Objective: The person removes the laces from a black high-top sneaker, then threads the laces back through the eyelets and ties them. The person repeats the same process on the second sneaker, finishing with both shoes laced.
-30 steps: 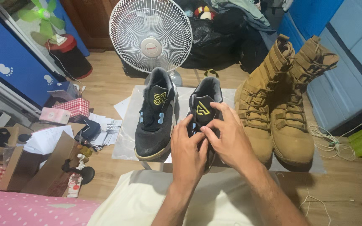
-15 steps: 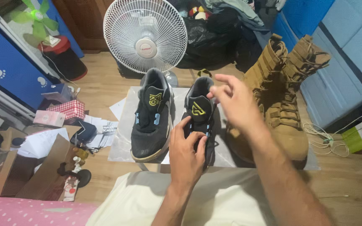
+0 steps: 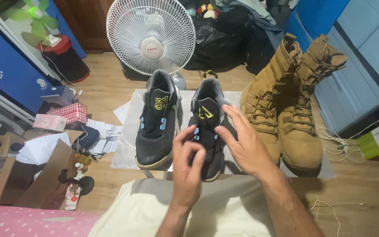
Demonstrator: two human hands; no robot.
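Note:
Two black sneakers with yellow tongue marks stand side by side on a clear plastic sheet (image 3: 128,149). My left hand (image 3: 187,164) pinches the lace area of the right sneaker (image 3: 208,109), fingers curled on it. My right hand (image 3: 242,145) rests against that shoe's right side with fingers spread, its fingertips by the tongue. The left sneaker (image 3: 156,123) stands untouched beside them.
A pair of tan lace-up boots (image 3: 286,105) stands right of the sneakers. A white table fan (image 3: 151,37) is behind them, black bags further back. Cardboard, papers and small boxes (image 3: 53,149) clutter the left floor. White cord (image 3: 345,149) lies at right.
My right hand, raised above the sneaker half a second ago, has come back down to the shoe's side. My left hand stayed on the laces. The view shifted slightly.

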